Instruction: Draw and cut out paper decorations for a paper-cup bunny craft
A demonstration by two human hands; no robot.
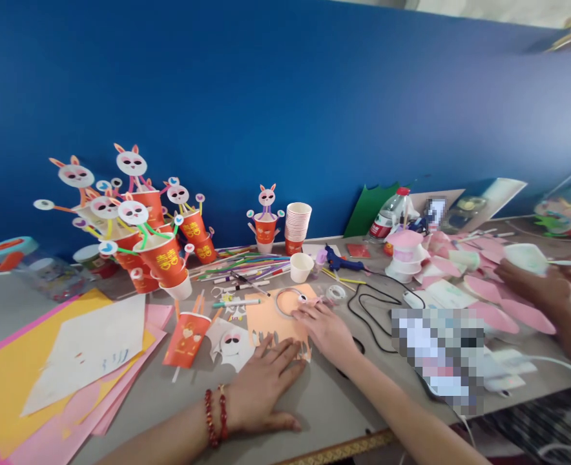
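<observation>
My left hand (pixel 266 386), with red bead bracelets at the wrist, lies with spread fingers on the table and the lower edge of an orange sheet (pixel 261 316) with ragged cuts. At the sheet's right side is my right hand (pixel 324 328), its fingertips at a small pinkish piece near a ring-shaped object (pixel 285 302); whether it grips anything is unclear. Left of the sheet lies a white paper cutout (pixel 232 343) with a drawn face. Beside that, a red paper cup (pixel 186 340) with orange and white strips leans on the table.
Rabbit-faced red cups (pixel 166 258) stand at the left behind coloured paper (pixel 86 349). Pens, a cup stack (pixel 298 226), white cup (pixel 301 267), blue glue gun (pixel 342 260), black cable and bottle (pixel 387 216) lie beyond. Another person's hands (pixel 532 284) hold a white piece at right.
</observation>
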